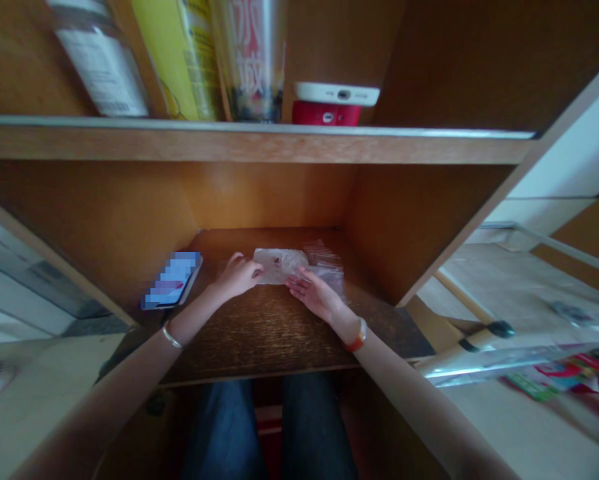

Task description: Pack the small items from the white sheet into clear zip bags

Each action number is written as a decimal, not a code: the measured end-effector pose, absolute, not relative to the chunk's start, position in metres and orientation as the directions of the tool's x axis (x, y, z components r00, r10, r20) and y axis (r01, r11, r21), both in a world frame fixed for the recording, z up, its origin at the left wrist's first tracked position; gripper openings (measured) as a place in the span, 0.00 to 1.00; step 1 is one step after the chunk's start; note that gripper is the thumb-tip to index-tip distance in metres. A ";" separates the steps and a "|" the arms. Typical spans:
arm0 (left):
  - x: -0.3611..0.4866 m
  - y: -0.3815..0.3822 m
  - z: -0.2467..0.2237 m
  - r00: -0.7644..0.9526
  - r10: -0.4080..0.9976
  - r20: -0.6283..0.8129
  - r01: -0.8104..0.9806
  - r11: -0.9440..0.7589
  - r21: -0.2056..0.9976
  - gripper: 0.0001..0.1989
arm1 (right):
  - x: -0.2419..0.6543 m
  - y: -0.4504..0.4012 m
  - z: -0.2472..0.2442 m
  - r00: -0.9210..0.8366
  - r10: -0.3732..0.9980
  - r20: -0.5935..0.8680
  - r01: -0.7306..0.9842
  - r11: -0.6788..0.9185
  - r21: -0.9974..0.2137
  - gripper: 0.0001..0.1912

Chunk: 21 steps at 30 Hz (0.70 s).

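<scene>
A small whitish, see-through plastic bag lies on the dark wooden desktop, with a tiny dark reddish spot or item near its middle. At its left edge, my left hand is closed, thumb and fingers pinched on the bag's corner. My right hand rests half palm-up with fingers stretched out, their tips touching the bag's lower right part. Behind and to the right of that hand is a loose stack of clear plastic bags, partly hidden by it. What the small spot is, I cannot make out.
A lit phone lies at the desktop's left. Above runs a shelf holding a jar, a yellow container, a clear cup and a white box on a red one. Side panels enclose the desk.
</scene>
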<state>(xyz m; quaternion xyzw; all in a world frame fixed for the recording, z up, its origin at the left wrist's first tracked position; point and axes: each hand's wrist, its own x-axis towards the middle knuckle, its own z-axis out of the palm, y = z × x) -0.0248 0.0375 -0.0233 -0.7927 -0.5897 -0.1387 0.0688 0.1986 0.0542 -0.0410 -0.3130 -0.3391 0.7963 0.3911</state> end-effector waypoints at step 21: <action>-0.024 -0.012 -0.047 0.218 0.906 0.362 0.889 -0.337 0.309 0.12 | 0.134 0.063 -0.051 -0.232 0.952 0.201 0.673 0.306 -0.673 0.18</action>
